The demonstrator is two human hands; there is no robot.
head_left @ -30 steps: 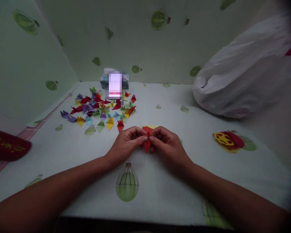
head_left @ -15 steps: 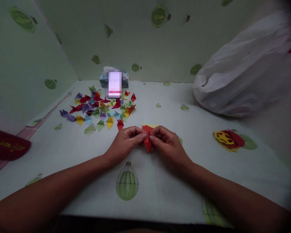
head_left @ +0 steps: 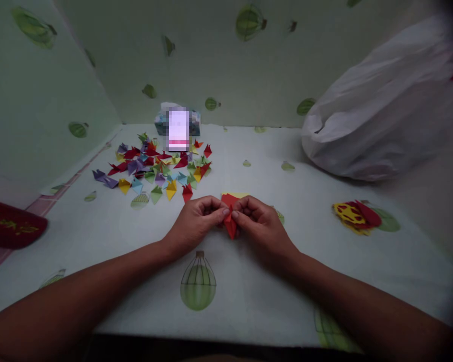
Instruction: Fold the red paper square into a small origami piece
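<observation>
Pinched between both hands is a small red folded paper (head_left: 232,229), its lower tip pointing toward me. My left hand (head_left: 200,218) grips its left side with thumb and forefinger. On the opposite side, my right hand (head_left: 259,221) holds it the same way, thumb on top. Just behind the hands lie flat paper sheets (head_left: 230,197), red and yellow, partly covered by the fingers. Folded paper pieces (head_left: 154,168) in many colours are spread in a heap at the back left; one red piece (head_left: 187,192) lies close to my left hand.
A phone (head_left: 178,129) with a lit, blurred screen leans on a tissue box (head_left: 160,123). A large white plastic bag (head_left: 362,115) stands at the back right. Red and yellow cut-outs (head_left: 357,216) lie on the right, a dark red item with yellow writing (head_left: 15,223) at the left edge.
Both hands keep their hold on the red paper, with the fingers shifting only slightly. Its lower tip sits a touch lower; everything else stays put.
</observation>
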